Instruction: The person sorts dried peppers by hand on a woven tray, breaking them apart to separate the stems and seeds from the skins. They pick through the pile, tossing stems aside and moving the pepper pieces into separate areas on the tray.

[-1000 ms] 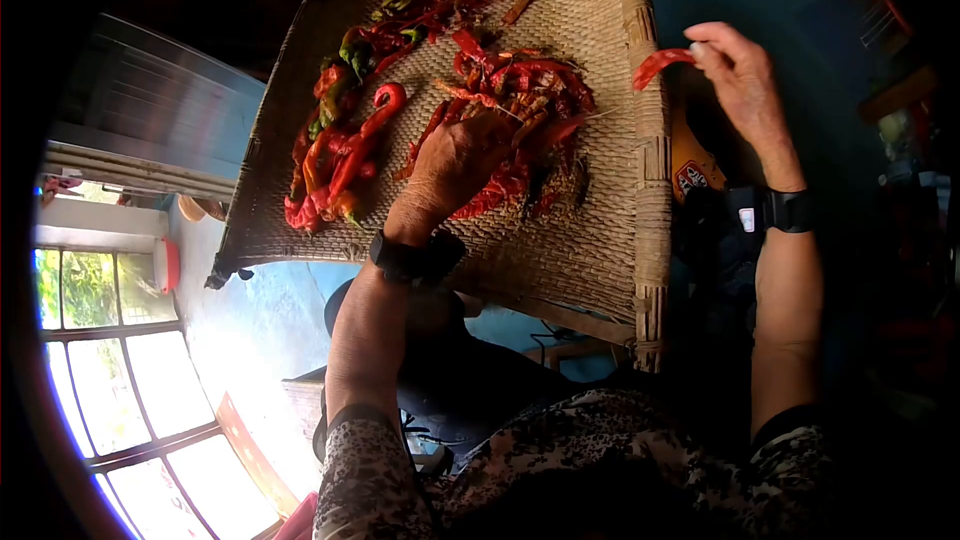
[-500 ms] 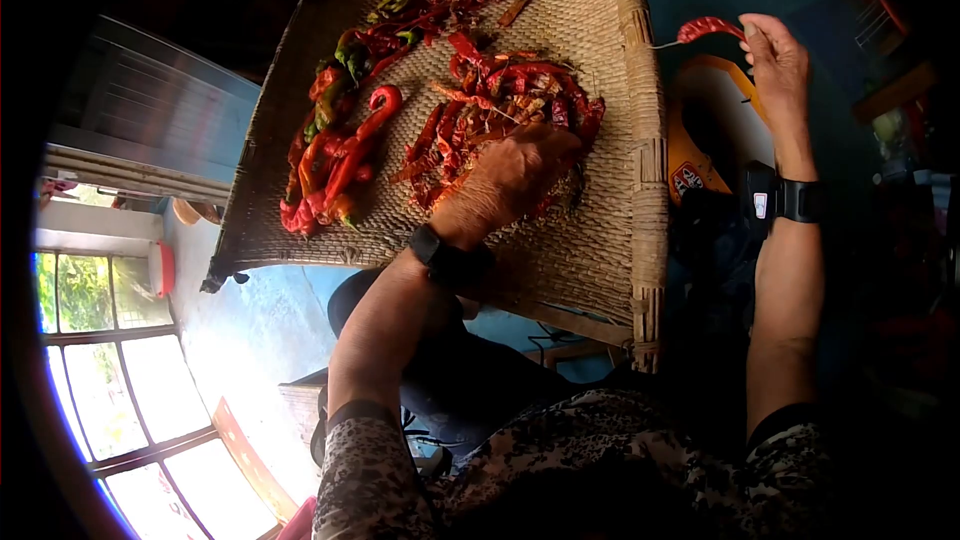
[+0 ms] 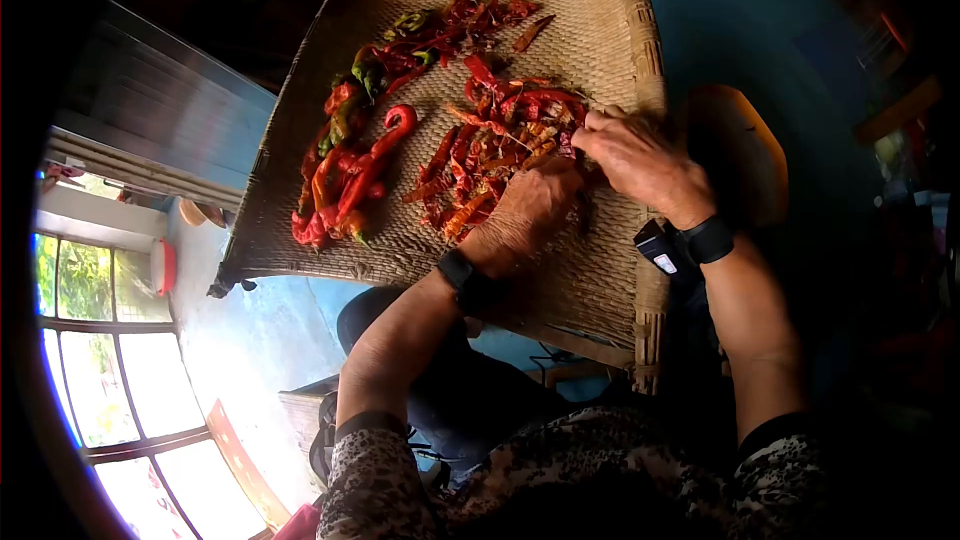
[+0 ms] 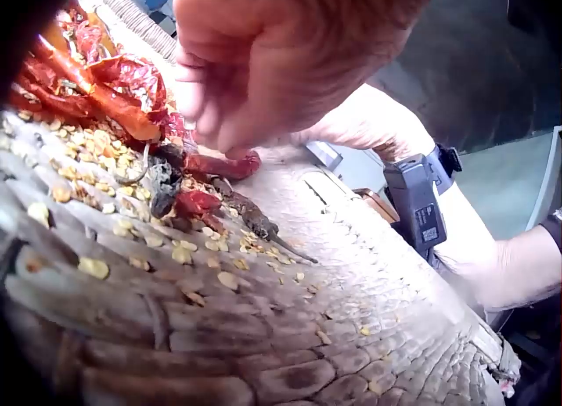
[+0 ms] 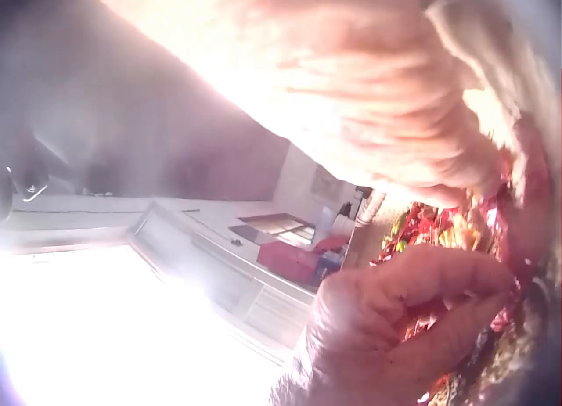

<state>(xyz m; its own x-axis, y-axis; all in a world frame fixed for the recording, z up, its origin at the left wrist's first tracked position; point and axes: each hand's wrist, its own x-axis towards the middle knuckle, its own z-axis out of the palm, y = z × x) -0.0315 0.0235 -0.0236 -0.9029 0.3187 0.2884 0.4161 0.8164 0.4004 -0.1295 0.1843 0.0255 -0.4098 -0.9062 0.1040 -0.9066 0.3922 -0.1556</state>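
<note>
Dried red chili peppers [image 3: 465, 175] lie heaped in a woven basket [image 3: 550, 300], with loose seeds [image 4: 97, 147] around them. My left hand [image 3: 530, 208] is at the right side of this heap, its thumb and finger pinching a dried chili pepper [image 4: 224, 165]. From the right, my right hand [image 3: 640, 160] reaches over the basket's rim. Its fingertips meet the left fingers at a dark red chili pepper [image 5: 494, 215] and pinch it. Much of that pepper is hidden by the fingers. A dark, shrivelled stem piece [image 4: 250, 215] lies just below the left fingertips.
A row of fresher red and green peppers [image 3: 355, 175] runs along the basket's left side. One dried chili [image 3: 534, 32] lies apart near the back. Right of the basket stands an orange-rimmed container [image 3: 765, 140]. A bright window [image 3: 110, 370] is at the lower left.
My right hand held a red chili out beyond the basket's right rim, over the orange-rimmed container; now it is back at the heap. The left hand has moved slightly right.
</note>
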